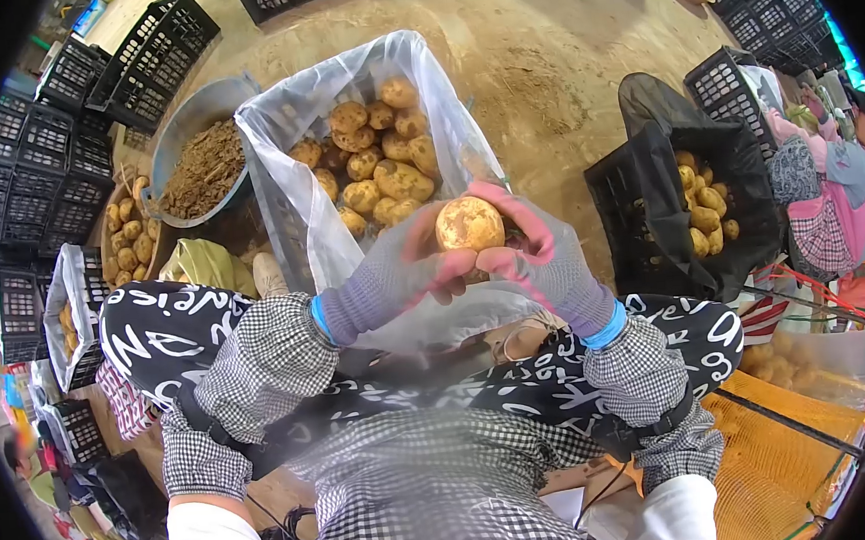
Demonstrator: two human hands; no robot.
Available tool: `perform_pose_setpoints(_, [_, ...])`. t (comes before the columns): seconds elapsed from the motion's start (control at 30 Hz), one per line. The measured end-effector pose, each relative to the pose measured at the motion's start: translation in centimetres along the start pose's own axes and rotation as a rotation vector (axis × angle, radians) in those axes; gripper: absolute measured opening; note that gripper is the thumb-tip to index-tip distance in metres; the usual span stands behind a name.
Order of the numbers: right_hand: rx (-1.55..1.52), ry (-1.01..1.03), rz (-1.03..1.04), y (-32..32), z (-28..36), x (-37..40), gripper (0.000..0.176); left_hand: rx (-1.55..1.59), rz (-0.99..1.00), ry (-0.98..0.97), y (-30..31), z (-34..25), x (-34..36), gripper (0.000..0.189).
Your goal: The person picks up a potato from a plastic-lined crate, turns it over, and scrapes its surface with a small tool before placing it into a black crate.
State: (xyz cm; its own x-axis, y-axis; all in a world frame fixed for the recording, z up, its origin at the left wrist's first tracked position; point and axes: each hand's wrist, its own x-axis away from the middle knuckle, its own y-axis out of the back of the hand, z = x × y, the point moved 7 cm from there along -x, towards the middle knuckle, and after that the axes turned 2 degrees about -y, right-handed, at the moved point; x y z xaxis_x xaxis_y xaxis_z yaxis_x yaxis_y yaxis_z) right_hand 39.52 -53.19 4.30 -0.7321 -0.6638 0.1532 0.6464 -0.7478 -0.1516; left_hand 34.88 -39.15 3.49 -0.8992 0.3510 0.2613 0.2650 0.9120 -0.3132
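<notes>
We are holding a round potato (469,224), our left hand (387,271) and right hand (556,264) both clamped on its sides in one shared grip, at the near edge of the plastic-lined crate (292,164). We are relying mainly on gloved fingers (524,209), so slackening either side could be sending it rolling onto the heaped potatoes (404,180) and bruising it.

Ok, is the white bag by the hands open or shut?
The bag is open: its edges spread wide, and potatoes show inside.
</notes>
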Motion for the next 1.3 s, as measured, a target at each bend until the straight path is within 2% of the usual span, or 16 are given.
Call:
perform_pose_setpoints(0.17, [0.109, 0.060, -0.045, -0.1, 0.2, -0.4, 0.055, -0.064, -0.069, 0.034, 0.9, 0.5, -0.1, 0.066])
perform_pose_setpoints(0.27, [0.183, 0.114, -0.041, -0.2, 0.0, -0.9, 0.054, -0.015, -0.044, 0.047, 1.1, 0.7, -0.1, 0.064])
perform_pose_setpoints(0.37, [0.293, 0.146, -0.009, -0.5, -0.2, -1.1, 0.064, 0.046, -0.021, -0.016, 1.1, 1.0, -0.2, 0.068])
perform_pose_setpoints(0.47, [0.579, 0.271, -0.030, -0.8, 1.2, -0.7, 0.060, 0.095, 0.012, -0.059, 1.3, 1.7, -0.2, 0.074])
perform_pose_setpoints(0.57, [0.584, 0.282, -0.071, -0.8, 1.6, -0.5, 0.052, 0.113, 0.070, -0.032, 1.0, 1.3, -0.3, 0.076])
perform_pose_setpoints(0.67, [0.160, 0.073, -0.158, -0.2, 0.3, -0.8, 0.041, 0.067, 0.064, 0.050, 1.3, 0.6, -0.7, 0.072])
perform_pose_setpoints(0.8, [-0.040, 0.157, -0.363, 5.2, 3.9, 0.0, 0.034, 0.139, -0.128, -0.262, 8.3, 1.3, -3.2, 0.056])
perform_pose_setpoints(0.87, [-0.185, 0.363, -0.462, 9.2, 8.9, 3.7, 0.037, -0.706, -0.405, 0.176, 16.7, 7.9, -4.5, 0.042])
perform_pose_setpoints(0.93, [-0.319, 0.645, -0.495, 12.9, 15.5, 9.8, 0.040, -1.291, -0.330, 0.226, 17.8, 12.8, -5.1, 0.037])
perform_pose_setpoints(1.07, [-0.439, 1.160, -0.444, 15.3, 28.0, 24.3, 0.048, -1.689, -0.154, 0.074, 11.4, 14.6, -8.4, 0.045])
perform_pose_setpoints(1.13, [-0.510, 1.256, -0.476, 15.8, 29.9, 28.5, 0.052, -1.851, -0.058, -0.061, 9.4, 17.5, -11.8, 0.042])
perform_pose_setpoints(1.2, [-0.585, 1.314, -0.537, 16.7, 30.9, 31.0, 0.057, -1.974, -0.075, -0.106, 8.5, 20.5, -13.9, 0.032])
perform_pose_setpoints(1.23, [-0.548, 1.286, -0.645, 18.0, 30.1, 31.4, 0.070, -2.035, -0.093, -0.132, 8.1, 21.6, -15.4, 0.027])
perform_pose_setpoints(1.27, [-0.169, 0.976, -0.560, 20.0, 29.2, 31.5, 0.093, -1.693, -0.284, -0.003, 9.7, 22.1, -16.7, 0.022])
perform_pose_setpoints(1.3, [-0.453, 0.571, -0.097, 17.5, 27.4, 28.0, 0.056, -1.335, -0.444, 0.112, 11.6, 22.9, -17.5, 0.018])
